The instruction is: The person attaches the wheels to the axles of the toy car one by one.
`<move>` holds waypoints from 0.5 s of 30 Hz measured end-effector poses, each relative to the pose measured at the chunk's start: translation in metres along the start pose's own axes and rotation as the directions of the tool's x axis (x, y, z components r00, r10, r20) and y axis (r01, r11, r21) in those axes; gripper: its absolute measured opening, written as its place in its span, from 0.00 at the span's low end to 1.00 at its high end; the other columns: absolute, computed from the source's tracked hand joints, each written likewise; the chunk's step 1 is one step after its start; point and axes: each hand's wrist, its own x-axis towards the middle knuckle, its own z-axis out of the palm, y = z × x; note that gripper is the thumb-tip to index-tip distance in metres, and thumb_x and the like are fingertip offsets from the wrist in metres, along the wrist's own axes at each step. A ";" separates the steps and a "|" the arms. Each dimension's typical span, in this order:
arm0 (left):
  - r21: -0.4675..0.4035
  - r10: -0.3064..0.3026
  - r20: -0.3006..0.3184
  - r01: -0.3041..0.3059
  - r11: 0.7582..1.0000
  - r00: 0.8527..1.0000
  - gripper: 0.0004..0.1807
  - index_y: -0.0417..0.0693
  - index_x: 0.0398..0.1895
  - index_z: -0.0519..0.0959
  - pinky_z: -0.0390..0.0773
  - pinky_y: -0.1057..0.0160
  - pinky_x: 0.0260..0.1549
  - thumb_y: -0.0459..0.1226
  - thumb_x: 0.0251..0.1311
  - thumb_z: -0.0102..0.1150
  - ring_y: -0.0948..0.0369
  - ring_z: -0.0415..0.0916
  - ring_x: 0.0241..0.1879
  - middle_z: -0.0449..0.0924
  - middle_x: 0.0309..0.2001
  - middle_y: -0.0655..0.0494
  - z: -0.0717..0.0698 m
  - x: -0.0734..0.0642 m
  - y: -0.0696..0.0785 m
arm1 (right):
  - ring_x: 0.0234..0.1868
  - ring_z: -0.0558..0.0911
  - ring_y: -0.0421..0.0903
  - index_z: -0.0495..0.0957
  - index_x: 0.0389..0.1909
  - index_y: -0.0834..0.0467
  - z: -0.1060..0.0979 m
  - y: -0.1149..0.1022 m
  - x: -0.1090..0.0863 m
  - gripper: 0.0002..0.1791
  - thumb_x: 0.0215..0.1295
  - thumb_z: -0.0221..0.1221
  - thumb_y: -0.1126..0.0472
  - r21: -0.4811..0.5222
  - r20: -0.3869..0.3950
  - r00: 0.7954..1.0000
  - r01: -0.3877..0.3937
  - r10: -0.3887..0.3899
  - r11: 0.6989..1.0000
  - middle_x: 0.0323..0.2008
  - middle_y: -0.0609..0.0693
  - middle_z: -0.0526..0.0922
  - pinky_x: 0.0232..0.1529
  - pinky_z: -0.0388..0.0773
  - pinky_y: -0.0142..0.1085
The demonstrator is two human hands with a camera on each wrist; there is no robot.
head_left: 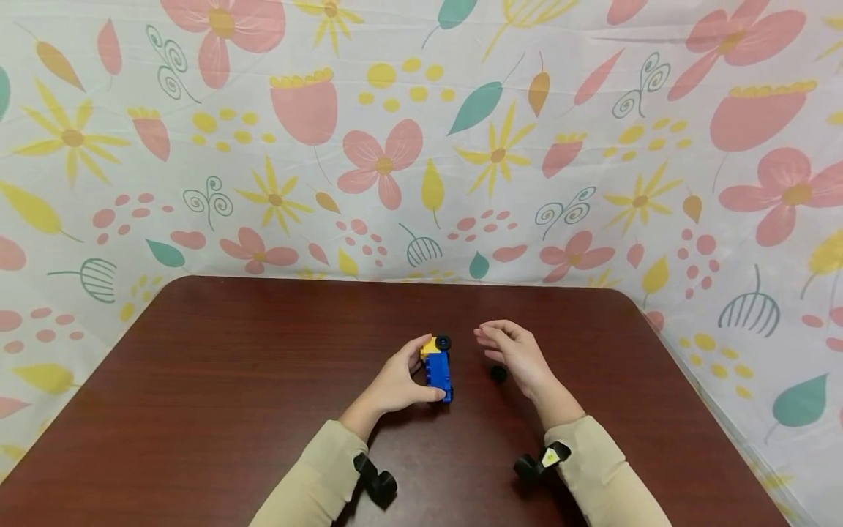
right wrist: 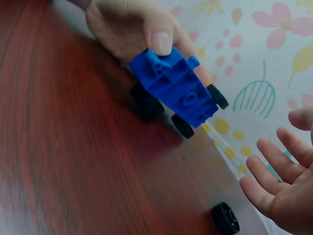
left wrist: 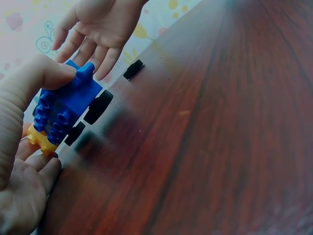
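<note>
My left hand [head_left: 395,380] grips a toy car [head_left: 437,375] with a blue body and a yellow end, held on its side just above the table. The thumb presses the blue end and the fingers reach round the yellow end. In the right wrist view the ribbed blue underside [right wrist: 176,90] shows, with black wheels [right wrist: 182,126] on it. A bare blue peg [right wrist: 194,61] juts out near the thumb. A loose black wheel [head_left: 498,374] stands on the table beside my right hand [head_left: 523,359], whose fingers are loosely bent, hold nothing and stay apart from it.
The dark brown wooden table [head_left: 263,351] has rounded far corners. Behind it hangs a white cloth [head_left: 421,95] printed with flowers and leaves. Black wrist cameras [head_left: 378,483] are strapped over both beige sleeves [head_left: 316,476].
</note>
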 end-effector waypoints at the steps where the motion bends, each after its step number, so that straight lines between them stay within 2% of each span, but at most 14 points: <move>1: 0.003 0.000 -0.003 0.000 1.000 1.000 0.51 0.38 0.72 0.54 0.59 0.47 0.66 0.32 0.44 0.71 0.46 0.57 0.69 0.56 0.71 0.42 0.001 0.002 -0.005 | 0.59 0.75 0.56 0.69 0.56 0.67 -0.001 0.000 0.000 0.26 0.69 0.52 0.49 -0.023 0.002 1.000 -0.001 0.001 1.000 0.58 0.63 0.75 0.58 0.74 0.44; 4: 0.022 -0.005 -0.008 0.006 1.000 1.000 0.51 0.42 0.72 0.54 0.60 0.48 0.66 0.34 0.44 0.72 0.49 0.58 0.69 0.57 0.71 0.46 0.003 0.006 -0.019 | 0.60 0.75 0.55 0.71 0.55 0.65 -0.005 0.001 -0.001 0.25 0.69 0.52 0.48 -0.103 0.020 1.000 0.010 -0.008 0.995 0.58 0.64 0.75 0.57 0.75 0.43; 8: 0.030 -0.009 -0.006 0.010 1.000 1.000 0.51 0.45 0.72 0.55 0.61 0.50 0.66 0.37 0.43 0.73 0.51 0.58 0.69 0.57 0.71 0.49 0.003 0.007 -0.024 | 0.57 0.77 0.55 0.74 0.53 0.64 -0.009 0.003 -0.002 0.23 0.69 0.53 0.50 -0.205 0.041 0.998 0.046 -0.038 0.978 0.56 0.62 0.77 0.55 0.76 0.43; 10: 0.025 -0.011 -0.006 0.011 1.000 1.000 0.52 0.45 0.72 0.55 0.61 0.51 0.66 0.38 0.43 0.73 0.51 0.58 0.69 0.57 0.71 0.49 0.003 0.007 -0.024 | 0.54 0.78 0.54 0.76 0.52 0.62 -0.011 0.004 -0.004 0.22 0.68 0.54 0.50 -0.265 0.044 0.997 0.068 -0.059 0.962 0.54 0.60 0.78 0.53 0.78 0.42; 15: 0.032 -0.015 -0.004 0.015 0.999 1.000 0.52 0.46 0.73 0.54 0.61 0.51 0.66 0.38 0.43 0.73 0.50 0.59 0.69 0.57 0.71 0.49 0.004 0.007 -0.023 | 0.50 0.78 0.51 0.78 0.51 0.59 -0.019 0.006 -0.008 0.21 0.64 0.58 0.49 -0.414 0.062 0.991 0.132 -0.117 0.901 0.51 0.56 0.80 0.48 0.76 0.40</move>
